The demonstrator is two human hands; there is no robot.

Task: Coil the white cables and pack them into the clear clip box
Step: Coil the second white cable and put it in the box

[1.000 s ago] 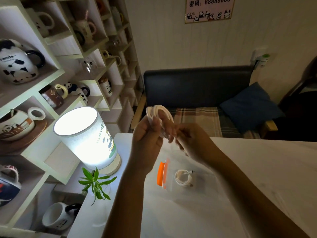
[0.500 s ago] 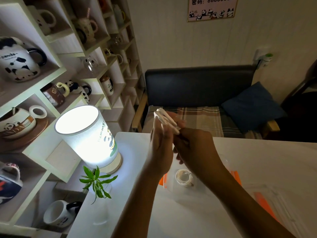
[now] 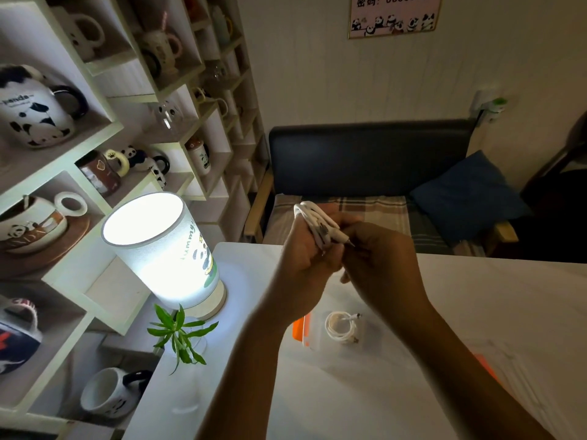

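My left hand (image 3: 301, 258) grips a coiled white cable (image 3: 313, 219) held up above the far edge of the white table (image 3: 333, 401). The fingers of my right hand (image 3: 378, 265) pinch the cable's plug end right beside the left hand. Below the hands, the clear clip box (image 3: 317, 342) with an orange clip (image 3: 298, 328) stands on the table. A second white cable coil (image 3: 341, 327) lies inside it. The box's far and right walls are hidden by my right forearm.
A lit cylindrical lamp (image 3: 165, 249) stands at the table's left corner, with a small green plant (image 3: 179, 333) in front of it. An orange-edged clear lid (image 3: 486, 366) lies right of my forearm. Shelves of mugs (image 3: 35, 106) fill the left wall; a bench (image 3: 368, 160) sits behind the table.
The coil went from an open loop to a flattened bundle in my left hand. My right hand shifted to pinch the plug end. The view drifted slightly.
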